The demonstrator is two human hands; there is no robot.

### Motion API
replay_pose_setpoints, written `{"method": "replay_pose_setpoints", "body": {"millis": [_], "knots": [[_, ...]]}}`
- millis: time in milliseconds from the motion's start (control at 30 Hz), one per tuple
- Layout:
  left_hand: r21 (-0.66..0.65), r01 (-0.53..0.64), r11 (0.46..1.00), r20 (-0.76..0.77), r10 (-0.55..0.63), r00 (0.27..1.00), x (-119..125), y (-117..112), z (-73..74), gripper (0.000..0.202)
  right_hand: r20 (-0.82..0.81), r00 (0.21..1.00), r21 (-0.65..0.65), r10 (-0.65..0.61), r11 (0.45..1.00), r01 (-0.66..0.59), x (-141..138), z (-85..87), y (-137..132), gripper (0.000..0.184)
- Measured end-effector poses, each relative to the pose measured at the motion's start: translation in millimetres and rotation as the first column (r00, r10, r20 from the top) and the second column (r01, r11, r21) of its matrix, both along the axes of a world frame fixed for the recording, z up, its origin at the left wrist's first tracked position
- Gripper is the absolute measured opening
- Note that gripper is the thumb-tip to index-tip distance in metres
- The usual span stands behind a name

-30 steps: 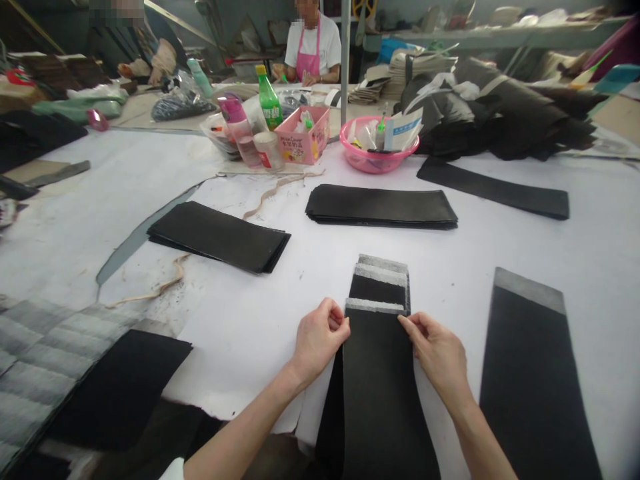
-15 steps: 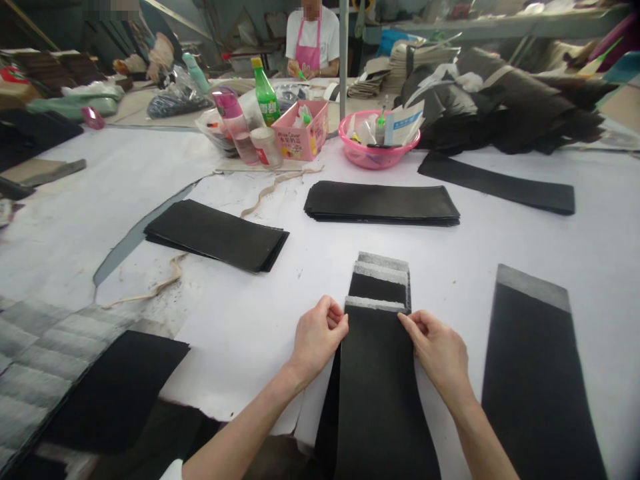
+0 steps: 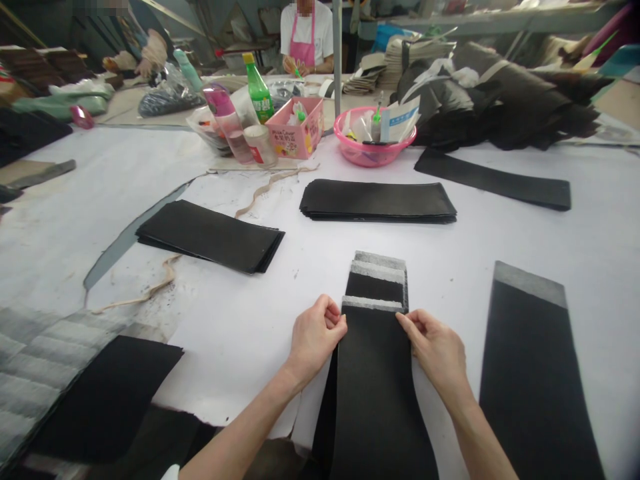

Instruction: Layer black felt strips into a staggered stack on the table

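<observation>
A long black strip of sheet material (image 3: 377, 387) runs up from the bottom edge, its far end lying over other strips. My left hand (image 3: 317, 337) pinches its far left corner between thumb and fingers. At the far right corner, my right hand (image 3: 437, 347) is closed on the same strip. Just beyond the fingers show the layered strip ends (image 3: 376, 280), black with whitish-grey bands. Another black strip with a grey end band (image 3: 533, 367) lies flat to the right of my right hand.
Stacks of black pieces lie left (image 3: 210, 233) and centre (image 3: 377, 200) on the white table covering (image 3: 250, 320). A single strip (image 3: 493, 180) lies behind. Farther back stand a pink basin (image 3: 375, 157), a pink box (image 3: 295, 137) and a green bottle (image 3: 257, 90). A person (image 3: 307, 40) works across the table.
The view has shifted slightly, so things appear a little farther left. Both hands keep their pinch at the strip's corners, with no clear movement against it.
</observation>
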State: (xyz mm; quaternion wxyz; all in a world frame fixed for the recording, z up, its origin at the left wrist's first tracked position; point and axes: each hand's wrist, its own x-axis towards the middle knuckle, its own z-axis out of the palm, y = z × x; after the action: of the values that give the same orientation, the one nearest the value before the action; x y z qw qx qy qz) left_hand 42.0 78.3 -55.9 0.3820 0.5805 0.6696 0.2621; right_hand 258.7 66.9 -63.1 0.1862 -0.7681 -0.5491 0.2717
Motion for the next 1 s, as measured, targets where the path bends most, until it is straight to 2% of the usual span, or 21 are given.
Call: {"method": "replay_pose_setpoints", "body": {"millis": [400,1000], "knots": [[0.011,-0.006,1.0,-0.032,0.007,0.999,2.6,1.0,0.7,0.01,0.029,0.999,0.038,-0.013,0.999,0.012,-1.5,-3.2,-0.3,0.044],[0.004,0.016,1.0,-0.035,-0.016,0.999,1.4,-0.1,-2.2,0.012,0.066,0.997,-0.057,-0.037,0.998,0.041,-3.4,1.6,4.6,0.036]]}}
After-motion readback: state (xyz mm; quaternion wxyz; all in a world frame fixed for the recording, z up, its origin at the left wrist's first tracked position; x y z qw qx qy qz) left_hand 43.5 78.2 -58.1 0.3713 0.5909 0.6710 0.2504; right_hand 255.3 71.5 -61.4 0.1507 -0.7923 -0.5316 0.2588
